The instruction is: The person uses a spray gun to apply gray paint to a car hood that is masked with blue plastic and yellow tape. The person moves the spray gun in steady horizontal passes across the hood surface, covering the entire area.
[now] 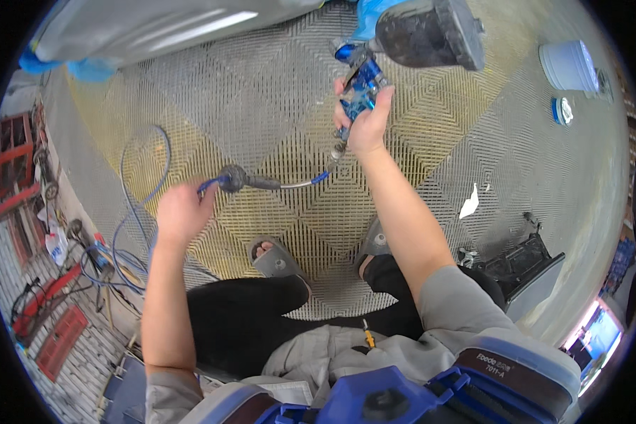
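Observation:
My right hand (369,126) is wrapped round the handle of a blue spray gun (364,79), up ahead at the right of centre. A dark grey paint cup (429,34) is fixed to the gun and tilts out to the right. From the base of the handle an air hose (300,184) curves left to a dark round fitting (233,178). My left hand (182,210) is closed round the blue hose just left of that fitting. At the upper left lies a large silvery-grey panel (169,27), with blue film along its edge.
Loose blue hose (126,177) coils on the grey and yellow grid floor (275,106) at the left. A white bucket (564,65) and a small lid-like item (562,111) stand at the right. A dark box-like object (519,265) sits beside my right leg; red racks (10,166) line the left.

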Motion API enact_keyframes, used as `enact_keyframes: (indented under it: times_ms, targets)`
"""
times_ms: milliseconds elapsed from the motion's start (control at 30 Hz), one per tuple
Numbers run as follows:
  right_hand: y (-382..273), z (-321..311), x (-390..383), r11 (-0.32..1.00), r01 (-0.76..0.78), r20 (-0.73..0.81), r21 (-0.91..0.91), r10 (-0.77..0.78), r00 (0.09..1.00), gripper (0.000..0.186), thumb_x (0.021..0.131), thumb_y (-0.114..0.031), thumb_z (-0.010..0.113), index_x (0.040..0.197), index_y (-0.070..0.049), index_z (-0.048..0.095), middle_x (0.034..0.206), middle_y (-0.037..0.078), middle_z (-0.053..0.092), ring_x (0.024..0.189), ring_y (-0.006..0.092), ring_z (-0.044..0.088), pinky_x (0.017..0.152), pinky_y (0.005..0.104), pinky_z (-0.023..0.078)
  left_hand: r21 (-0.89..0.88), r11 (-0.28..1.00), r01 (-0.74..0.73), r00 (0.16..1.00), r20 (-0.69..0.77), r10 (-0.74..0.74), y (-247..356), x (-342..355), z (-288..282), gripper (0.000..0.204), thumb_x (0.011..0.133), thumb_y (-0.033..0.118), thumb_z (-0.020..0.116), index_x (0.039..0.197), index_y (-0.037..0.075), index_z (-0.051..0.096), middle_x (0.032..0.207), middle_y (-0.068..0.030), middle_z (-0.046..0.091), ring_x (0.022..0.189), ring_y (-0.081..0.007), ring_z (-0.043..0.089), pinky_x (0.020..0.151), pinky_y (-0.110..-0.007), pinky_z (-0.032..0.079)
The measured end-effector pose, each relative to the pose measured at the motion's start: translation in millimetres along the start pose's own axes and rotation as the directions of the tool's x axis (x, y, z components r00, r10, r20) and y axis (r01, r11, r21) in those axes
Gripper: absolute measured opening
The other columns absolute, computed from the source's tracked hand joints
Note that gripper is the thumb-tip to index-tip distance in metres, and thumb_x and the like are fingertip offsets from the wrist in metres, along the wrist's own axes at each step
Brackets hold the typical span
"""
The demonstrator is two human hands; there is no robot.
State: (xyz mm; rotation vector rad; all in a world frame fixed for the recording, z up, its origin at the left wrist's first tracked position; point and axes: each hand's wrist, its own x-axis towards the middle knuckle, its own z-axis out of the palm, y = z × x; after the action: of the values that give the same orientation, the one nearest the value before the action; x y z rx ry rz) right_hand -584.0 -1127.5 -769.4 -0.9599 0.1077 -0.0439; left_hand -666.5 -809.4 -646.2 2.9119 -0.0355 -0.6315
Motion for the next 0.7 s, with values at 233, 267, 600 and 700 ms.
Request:
enact_keyframes:
  times_ms: [233, 267, 600, 700]
  targets:
    - [31.4, 30.2, -6.1, 0.992, -0.015, 0.040, -0.126, 0.020, 0.999, 0.078, 0.098, -0.077, 0.023, 0.112, -0.006, 0.053, 0.096, 0.006, 0.062, 0.048, 0.0146, 0.041, 0.048, 0.0322, 0.039, 0.070, 0.997, 0.014, 0.972, 0.234, -0.030, -6.5, 2.2, 10.1, 0.025, 0.092, 0.024, 0.063, 0.092, 0.001, 0.072, 0.090, -0.0227, 0.071, 0.089, -0.0409, 0.069, 0.078, -0.049, 0.055]
    - [33.9, 39.2, -7.4, 0.992, -0.083, 0.008, -0.098, 0.084, 0.996, 0.077, 0.098, -0.077, 0.023, 0.113, -0.008, 0.053, 0.096, 0.006, 0.062, 0.048, 0.0151, 0.041, 0.048, 0.0329, 0.039, 0.068, 0.997, -0.020, 0.972, 0.235, 0.004, -6.0, -3.5, 12.1, 0.023, 0.090, 0.022, 0.063, 0.093, 0.001, 0.073, 0.092, -0.0223, 0.072, 0.090, -0.0402, 0.069, 0.079, -0.049, 0.055]
    - [42.0, 75.4, -24.7, 0.923, 0.060, 0.314, -0.380, 0.068, 0.947, 0.062, 0.102, -0.059, 0.046, 0.129, -0.005, 0.052, 0.133, 0.012, 0.061, 0.048, 0.0105, 0.042, 0.044, 0.0281, 0.038, -0.134, 0.991, 0.025, 0.987, -0.154, -0.046, -197.5, -99.5, 112.4, 0.042, 0.076, 0.001, 0.068, 0.118, 0.006, 0.063, 0.110, -0.0199, 0.067, 0.109, -0.0396, 0.063, 0.093, -0.048, 0.051]
    - [56.8, 90.0, -32.8, 0.930, -0.001, 0.280, -0.369, 0.112, 0.954, 0.048, 0.105, -0.045, 0.048, 0.125, -0.002, 0.058, 0.121, 0.010, 0.065, 0.047, 0.0116, 0.042, 0.042, 0.0287, 0.037, -0.207, 0.954, 0.219, 0.956, -0.152, -0.253, -265.2, -201.4, 209.2, 0.058, 0.076, 0.004, 0.072, 0.131, 0.010, 0.057, 0.124, -0.0178, 0.060, 0.119, -0.0411, 0.054, 0.098, -0.049, 0.047]
